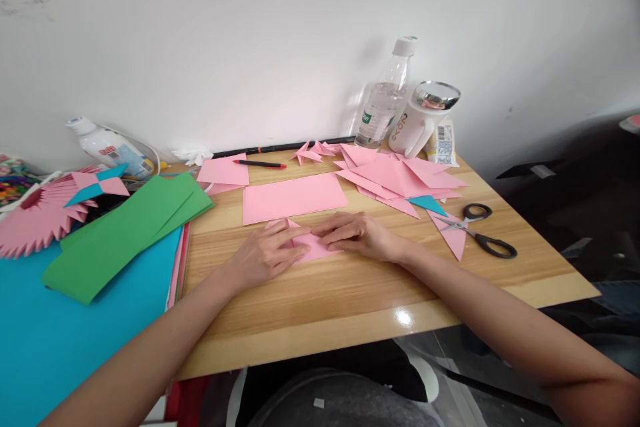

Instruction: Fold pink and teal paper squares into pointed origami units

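A small folded piece of pink paper [314,247] lies on the wooden table [350,293] near its middle. My left hand [267,255] rests flat on the paper's left part, fingers stretched toward the fold. My right hand [357,235] presses down on its right part with fingers curled low against the sheet. The two hands almost meet over the paper. Just behind them lies a flat pink rectangular sheet [294,197].
Black scissors [483,230] lie at the right, beside a pile of pink folded triangles [400,177]. A water bottle [384,103] and white mug [423,120] stand by the wall. Green sheets [125,230] and blue sheets [60,333] cover the left; a red pen [260,164] lies behind.
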The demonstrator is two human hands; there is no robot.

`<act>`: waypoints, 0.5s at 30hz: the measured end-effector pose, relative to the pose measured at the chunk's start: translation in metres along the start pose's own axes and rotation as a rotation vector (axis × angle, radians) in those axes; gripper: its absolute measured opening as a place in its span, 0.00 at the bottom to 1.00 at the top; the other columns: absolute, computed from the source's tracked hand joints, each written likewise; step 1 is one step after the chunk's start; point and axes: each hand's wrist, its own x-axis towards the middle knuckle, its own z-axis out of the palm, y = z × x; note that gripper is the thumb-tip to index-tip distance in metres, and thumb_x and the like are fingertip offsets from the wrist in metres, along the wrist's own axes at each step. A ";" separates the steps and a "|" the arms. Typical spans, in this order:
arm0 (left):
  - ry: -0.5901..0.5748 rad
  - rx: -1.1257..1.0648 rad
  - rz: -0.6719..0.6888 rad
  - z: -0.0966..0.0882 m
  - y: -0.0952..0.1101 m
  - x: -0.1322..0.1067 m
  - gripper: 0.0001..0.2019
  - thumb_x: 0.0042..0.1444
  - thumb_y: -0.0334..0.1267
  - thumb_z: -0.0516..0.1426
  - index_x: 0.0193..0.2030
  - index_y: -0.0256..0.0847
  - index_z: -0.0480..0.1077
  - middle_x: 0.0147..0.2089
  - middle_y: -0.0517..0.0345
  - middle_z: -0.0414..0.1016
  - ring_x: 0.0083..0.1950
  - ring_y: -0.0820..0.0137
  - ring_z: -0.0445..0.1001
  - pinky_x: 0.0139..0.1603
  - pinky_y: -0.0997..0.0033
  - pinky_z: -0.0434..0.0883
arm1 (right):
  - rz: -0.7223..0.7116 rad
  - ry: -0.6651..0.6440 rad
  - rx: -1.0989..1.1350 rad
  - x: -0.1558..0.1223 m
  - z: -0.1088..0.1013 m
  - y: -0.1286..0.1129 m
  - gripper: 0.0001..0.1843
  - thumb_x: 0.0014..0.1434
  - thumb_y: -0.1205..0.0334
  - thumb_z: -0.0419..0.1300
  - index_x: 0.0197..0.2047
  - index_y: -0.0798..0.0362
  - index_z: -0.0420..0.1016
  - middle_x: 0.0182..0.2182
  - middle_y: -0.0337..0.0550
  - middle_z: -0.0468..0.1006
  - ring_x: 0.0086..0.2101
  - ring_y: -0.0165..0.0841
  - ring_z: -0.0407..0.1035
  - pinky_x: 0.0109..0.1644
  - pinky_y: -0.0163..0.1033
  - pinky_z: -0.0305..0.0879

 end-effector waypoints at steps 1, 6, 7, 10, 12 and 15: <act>-0.005 0.004 0.001 0.000 0.000 0.000 0.08 0.62 0.32 0.54 0.40 0.40 0.75 0.55 0.49 0.73 0.41 0.67 0.69 0.41 0.63 0.69 | -0.004 -0.004 0.000 0.000 0.000 0.000 0.10 0.60 0.65 0.61 0.44 0.49 0.80 0.49 0.48 0.77 0.48 0.36 0.72 0.54 0.45 0.68; -0.020 -0.002 0.005 -0.003 0.001 0.002 0.10 0.63 0.32 0.52 0.38 0.42 0.75 0.54 0.51 0.74 0.42 0.67 0.69 0.41 0.63 0.69 | -0.005 -0.035 -0.004 0.000 -0.002 0.000 0.10 0.60 0.65 0.60 0.43 0.49 0.81 0.50 0.48 0.77 0.48 0.36 0.72 0.54 0.44 0.68; -0.022 -0.005 0.004 -0.003 0.002 0.002 0.09 0.62 0.32 0.52 0.37 0.42 0.75 0.54 0.51 0.73 0.43 0.67 0.69 0.42 0.63 0.69 | -0.002 -0.038 -0.006 0.000 -0.002 0.000 0.10 0.60 0.65 0.60 0.43 0.49 0.81 0.50 0.48 0.77 0.48 0.36 0.72 0.53 0.44 0.68; -0.024 -0.018 0.004 -0.004 0.002 0.002 0.09 0.62 0.31 0.53 0.38 0.41 0.75 0.55 0.51 0.73 0.45 0.66 0.69 0.42 0.62 0.69 | 0.009 -0.042 -0.014 0.001 -0.002 -0.002 0.09 0.60 0.65 0.60 0.42 0.48 0.81 0.50 0.47 0.77 0.48 0.35 0.72 0.52 0.42 0.69; -0.025 -0.022 0.001 -0.004 0.002 0.002 0.09 0.62 0.31 0.53 0.37 0.41 0.75 0.55 0.51 0.72 0.45 0.66 0.69 0.43 0.62 0.69 | 0.011 -0.045 -0.016 0.001 -0.003 -0.003 0.09 0.60 0.65 0.60 0.42 0.48 0.81 0.49 0.47 0.77 0.48 0.35 0.72 0.51 0.42 0.69; -0.026 -0.019 0.003 -0.004 0.003 0.002 0.09 0.62 0.32 0.54 0.36 0.41 0.75 0.56 0.51 0.72 0.45 0.66 0.69 0.43 0.63 0.69 | 0.005 -0.051 -0.017 0.001 -0.003 -0.004 0.09 0.61 0.65 0.60 0.42 0.50 0.81 0.49 0.48 0.78 0.48 0.35 0.72 0.51 0.42 0.69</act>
